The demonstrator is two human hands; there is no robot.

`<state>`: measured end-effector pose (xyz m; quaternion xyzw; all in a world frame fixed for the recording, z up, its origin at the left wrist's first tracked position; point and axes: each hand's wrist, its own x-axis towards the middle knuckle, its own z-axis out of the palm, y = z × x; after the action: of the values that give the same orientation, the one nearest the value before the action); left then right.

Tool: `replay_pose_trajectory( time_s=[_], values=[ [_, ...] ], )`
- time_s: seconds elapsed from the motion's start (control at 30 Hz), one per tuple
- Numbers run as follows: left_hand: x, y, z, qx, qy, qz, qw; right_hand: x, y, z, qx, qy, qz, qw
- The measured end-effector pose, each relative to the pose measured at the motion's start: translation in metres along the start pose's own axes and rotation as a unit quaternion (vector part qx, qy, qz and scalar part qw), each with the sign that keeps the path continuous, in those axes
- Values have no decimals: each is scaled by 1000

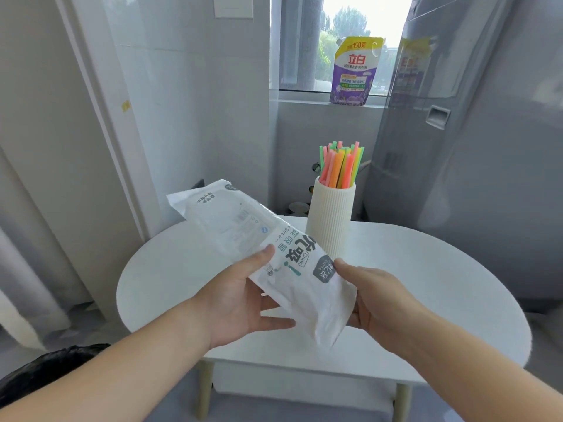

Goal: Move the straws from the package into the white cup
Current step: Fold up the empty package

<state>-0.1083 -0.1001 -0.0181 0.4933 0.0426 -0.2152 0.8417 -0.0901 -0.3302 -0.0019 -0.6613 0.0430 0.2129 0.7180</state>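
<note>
The white plastic straw package [243,236] with dark printed lettering hangs tilted above the table, its far end pointing up and left. It looks flat and see-through, with no straws visible inside. My left hand [243,296] grips its near left edge, thumb on top. My right hand [374,293] pinches its near right corner. Behind the package stands the ribbed white cup [330,220], upright on the table. Several coloured straws [341,166] in pink, orange, green and yellow stick out of its top.
The white oval table [426,275] carries the cup near its far edge. A grey appliance [457,147] stands to the right, close behind the table. A purple detergent pouch [355,71] sits on the windowsill. A white wall and door frame stand at the left.
</note>
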Motion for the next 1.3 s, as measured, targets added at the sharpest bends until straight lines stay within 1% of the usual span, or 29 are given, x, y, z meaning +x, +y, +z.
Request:
replay_pose_trajectory(
  time_s=[0.07, 0.13, 0.2, 0.27, 0.4, 0.5, 0.57, 0.63, 0.7, 0.8, 0.9, 1.03, 1.2, 1.3],
  values=[
    [-2, 4, -3, -8, 91, 25, 995, -5, 6, 4, -21, 14, -14, 1000],
    [-4, 5, -5, -41, 171, 55, 983, -11, 12, 10, -22, 5, -3, 1000],
    [-7, 4, -6, -68, 209, 65, 973, -16, 16, 17, -15, 4, 15, 1000],
    [-12, 0, -9, -76, 232, 64, 968, -24, 19, 24, 0, 22, 29, 999],
    [-30, -11, -19, -84, 295, 86, 948, -38, 32, 46, 14, 89, 18, 996],
    [-48, -18, -30, -80, 310, 97, 942, -49, 43, 64, 26, 108, 3, 994],
    [-68, -27, -43, -73, 304, 102, 944, -58, 51, 75, 30, 93, -1, 995],
    [-91, -35, -58, -71, 293, 105, 948, -65, 63, 90, 13, 61, 7, 998],
    [-116, -45, -74, -86, 286, 110, 948, -69, 79, 110, -9, 13, 33, 999],
    [-150, -64, -97, -113, 317, 112, 935, -65, 105, 148, -30, -55, 64, 996],
    [-178, -89, -116, -137, 370, 84, 915, -50, 129, 178, -73, -81, 87, 990],
    [-195, -114, -133, -153, 412, 35, 898, -25, 156, 209, -93, -91, 126, 983],
    [-194, -128, -148, -155, 417, -5, 896, -3, 172, 245, -51, -78, 150, 984],
    [-193, -134, -153, -175, 392, -34, 902, 4, 171, 261, -42, -93, 170, 980]
  ],
)
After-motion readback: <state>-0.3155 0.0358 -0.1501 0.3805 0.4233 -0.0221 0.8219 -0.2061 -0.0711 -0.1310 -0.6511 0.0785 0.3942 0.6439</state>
